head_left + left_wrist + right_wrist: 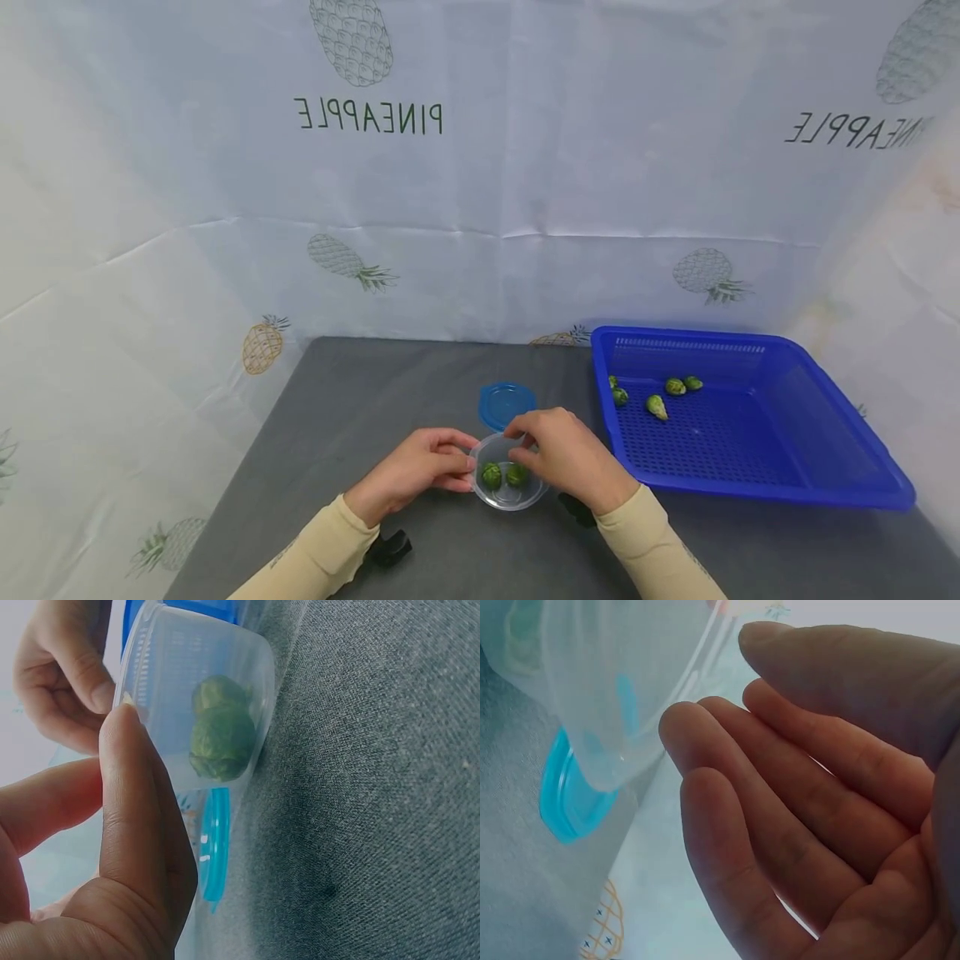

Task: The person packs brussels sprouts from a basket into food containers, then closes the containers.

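A small clear plastic container (510,503) stands on the grey table, with two green Brussels sprouts (491,476) side by side at its bottom. My left hand (416,468) pinches the container's rim from the left; the left wrist view shows its fingertips right at the edge of the container (169,660). Over the right side of the container is my right hand (567,454). Its fingers (795,840) are loosely bent with nothing between them and the thumb in the right wrist view. Just behind the container lies a round blue lid (501,406).
A large blue basket (750,492) stands to the right, with several Brussels sprouts (656,407) in its left part. Dark bands sit under both wrists. A white cloth (525,183) printed with pineapples hangs behind the table (360,400).
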Available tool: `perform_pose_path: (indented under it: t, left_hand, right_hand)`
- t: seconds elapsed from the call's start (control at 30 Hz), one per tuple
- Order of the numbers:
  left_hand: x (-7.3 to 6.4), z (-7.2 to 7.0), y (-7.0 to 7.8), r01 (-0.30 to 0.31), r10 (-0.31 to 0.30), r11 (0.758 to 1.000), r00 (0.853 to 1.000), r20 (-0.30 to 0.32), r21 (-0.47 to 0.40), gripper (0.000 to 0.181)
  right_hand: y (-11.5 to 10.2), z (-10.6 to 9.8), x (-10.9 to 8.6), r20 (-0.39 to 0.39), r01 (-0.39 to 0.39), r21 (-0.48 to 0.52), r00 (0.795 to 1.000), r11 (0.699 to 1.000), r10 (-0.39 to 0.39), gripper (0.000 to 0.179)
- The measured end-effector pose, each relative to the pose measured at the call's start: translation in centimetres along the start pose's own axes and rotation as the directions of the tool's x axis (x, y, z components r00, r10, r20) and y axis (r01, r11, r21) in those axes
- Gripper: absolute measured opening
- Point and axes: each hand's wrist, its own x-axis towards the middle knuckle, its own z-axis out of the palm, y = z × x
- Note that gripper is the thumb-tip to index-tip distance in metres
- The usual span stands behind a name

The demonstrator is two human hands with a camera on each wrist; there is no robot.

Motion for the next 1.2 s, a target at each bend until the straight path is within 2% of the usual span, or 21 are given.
perform_pose_path:
  t: [0.2,0.37,0.57,0.7,0.9,1.2]
  left_hand:
    - [-0.2,0.0,-0.1,0.008,-0.008,1.000,1.000,-0.011,-0.004,0.039]
    - [-0.4,-0.1,-0.1,0.000,0.000,1.000,1.000,-0.013,-0.010,0.040]
    - [-0.5,-0.2,-0.1,-0.004,0.004,1.000,1.000,-0.017,-0.003,0.040]
    - [-0.5,-0.2,-0.1,0.004,-0.004,1.000,1.000,-0.018,-0.005,0.040]
    - [-0.4,-0.1,0.0,0.015,-0.015,1.000,1.000,-0.011,-0.010,0.039]
    - [-0.2,0.4,0.1,0.020,-0.020,1.000,1.000,0.001,-0.009,0.039]
  right_hand:
    - [0.1,-1.6,-0.7,-0.016,-0.004,0.031,1.000,1.000,0.004,0.017]
    - [1.1,-4.5,-1.5,-0.009,-0.043,0.004,0.999,0.999,0.043,0.018]
    - [4.3,-9.7,-2.6,-0.048,-0.113,-0.077,0.993,0.991,0.109,0.017]
    - [7.5,-11.8,-2.9,-0.023,-0.177,-0.075,0.984,0.981,0.176,0.017]
    - [12.8,-12.5,-3.2,0.067,-0.261,-0.077,0.962,0.962,0.267,0.021]
    - [17.2,-12.0,-3.6,0.134,-0.318,-0.083,0.936,0.945,0.327,0.033]
